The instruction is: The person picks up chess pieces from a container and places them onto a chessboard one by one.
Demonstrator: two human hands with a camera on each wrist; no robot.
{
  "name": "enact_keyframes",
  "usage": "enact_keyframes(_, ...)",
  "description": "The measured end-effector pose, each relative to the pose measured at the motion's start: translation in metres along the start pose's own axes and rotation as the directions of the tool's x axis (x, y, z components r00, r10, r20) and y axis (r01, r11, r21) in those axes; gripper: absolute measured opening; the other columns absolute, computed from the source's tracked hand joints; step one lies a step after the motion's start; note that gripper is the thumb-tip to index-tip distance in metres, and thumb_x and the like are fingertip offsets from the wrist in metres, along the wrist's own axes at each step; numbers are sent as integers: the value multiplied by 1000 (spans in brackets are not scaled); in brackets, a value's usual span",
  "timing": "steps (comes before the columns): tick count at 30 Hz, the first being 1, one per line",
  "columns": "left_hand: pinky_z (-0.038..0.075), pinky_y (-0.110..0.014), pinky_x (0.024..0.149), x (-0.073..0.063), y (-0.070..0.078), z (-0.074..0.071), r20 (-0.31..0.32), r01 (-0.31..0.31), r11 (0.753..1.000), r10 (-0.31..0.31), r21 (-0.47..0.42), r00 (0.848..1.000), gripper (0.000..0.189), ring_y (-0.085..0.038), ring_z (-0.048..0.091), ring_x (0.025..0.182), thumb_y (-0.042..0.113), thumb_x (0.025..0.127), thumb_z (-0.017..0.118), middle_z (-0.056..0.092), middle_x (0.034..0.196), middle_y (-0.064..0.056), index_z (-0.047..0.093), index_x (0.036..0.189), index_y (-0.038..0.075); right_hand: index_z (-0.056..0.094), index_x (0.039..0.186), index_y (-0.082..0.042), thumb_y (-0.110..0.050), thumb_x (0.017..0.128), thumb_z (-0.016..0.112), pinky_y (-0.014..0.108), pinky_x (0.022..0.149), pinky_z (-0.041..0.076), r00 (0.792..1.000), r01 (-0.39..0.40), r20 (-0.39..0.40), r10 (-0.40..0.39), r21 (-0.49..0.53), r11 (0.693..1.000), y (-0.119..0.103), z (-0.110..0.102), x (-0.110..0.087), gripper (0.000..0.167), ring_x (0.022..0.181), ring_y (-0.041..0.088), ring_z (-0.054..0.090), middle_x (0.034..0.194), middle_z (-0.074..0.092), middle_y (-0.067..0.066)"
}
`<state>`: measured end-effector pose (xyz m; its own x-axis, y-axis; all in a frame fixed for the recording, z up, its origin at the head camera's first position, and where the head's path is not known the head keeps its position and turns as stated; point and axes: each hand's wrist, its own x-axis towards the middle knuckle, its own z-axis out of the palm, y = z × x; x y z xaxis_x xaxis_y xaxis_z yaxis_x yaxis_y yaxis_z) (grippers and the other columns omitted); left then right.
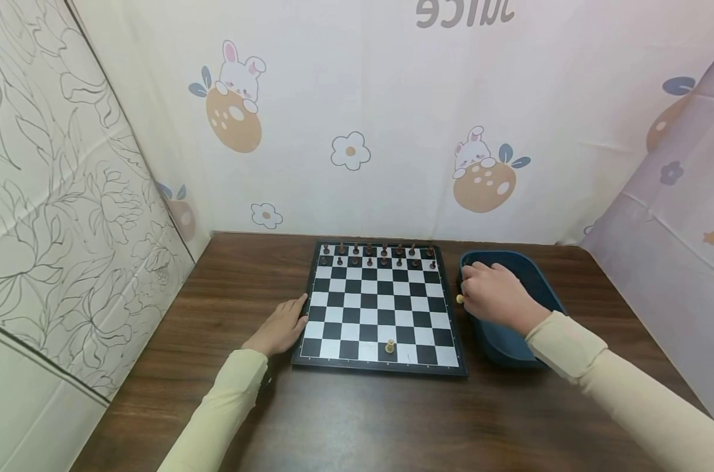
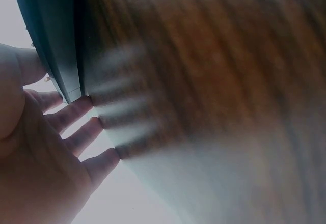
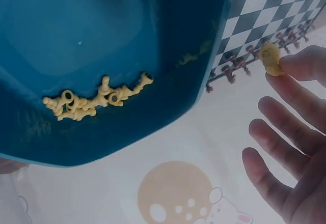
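My right hand (image 1: 492, 293) pinches a cream chess piece (image 3: 271, 58) between thumb and index finger, above the blue bin's left rim beside the board. In the right wrist view its other fingers are spread apart. My left hand (image 1: 280, 326) touches the left edge of the chessboard (image 1: 377, 372), fingers extended and fingertips on the table in the left wrist view. One cream piece (image 1: 390, 346) stands on the board's near row. Two rows of dark brown pieces (image 1: 370, 250) line the far side.
The blue plastic bin (image 1: 498, 357) stands right of the board. Several cream chess pieces (image 3: 81, 104) lie heaped inside it. Board and bin sit on a dark wood table (image 1: 357, 419). A printed curtain (image 1: 357, 85) hangs behind, and a patterned wall (image 1: 67, 196) is on the left.
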<state>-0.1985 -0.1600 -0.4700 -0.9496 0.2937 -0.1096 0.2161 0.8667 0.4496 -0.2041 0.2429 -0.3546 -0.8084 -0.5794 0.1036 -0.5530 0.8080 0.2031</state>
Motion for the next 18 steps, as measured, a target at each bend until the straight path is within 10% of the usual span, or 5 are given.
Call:
enact_keyframes(10,24,-49,112,0,0,1,0,13,1000,-13,3,1000,56,-36,30,136,24,102,40,34,148,-20,23,150,0,74,70,-8,-17,74,80,34,61,51,999,46,25,-45,-21,999,-16,1,2,12,66,19,47,72,58,3)
enact_keyframes(18,24,-48,112,0,0,1,1,17,1000,-17,3,1000,56,-35,29,137,25,102,39,33,148,-20,23,150,1,74,71,-9,-20,76,78,27,53,41,993,115,46,-112,-51,992,-31,7,1,13,65,17,45,72,58,1)
